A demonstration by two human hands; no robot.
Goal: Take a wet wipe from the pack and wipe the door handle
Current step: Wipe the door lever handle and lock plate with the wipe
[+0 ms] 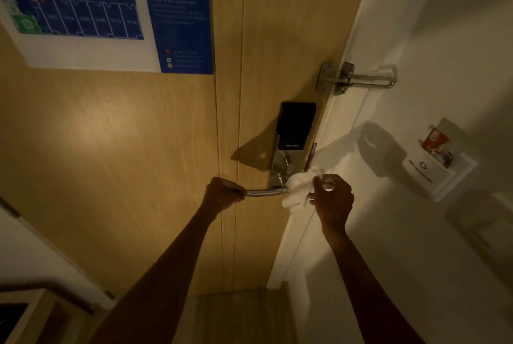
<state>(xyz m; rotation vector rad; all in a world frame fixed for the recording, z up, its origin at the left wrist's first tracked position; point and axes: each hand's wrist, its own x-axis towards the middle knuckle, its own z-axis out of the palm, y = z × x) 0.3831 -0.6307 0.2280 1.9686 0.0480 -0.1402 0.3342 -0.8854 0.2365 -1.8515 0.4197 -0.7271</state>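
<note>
Our left hand clamps the handle's free end; our right hand pinches the wipe at its lock end.

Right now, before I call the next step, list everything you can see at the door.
Door: one, light wood, filling the centre.
Door handle: one, silver lever, below the lock.
Smart lock: one, black and silver, above the handle.
Swing latch: one, silver, across door edge and frame.
Floor plan sign: one, blue and white, upper left on the door.
Key card holder: one, white, holding a card, right wall.
Wet wipe: one, white, bunched at the handle's pivot end.
Left hand: gripping the handle's free end.
Right hand: pinching the wipe.
</note>
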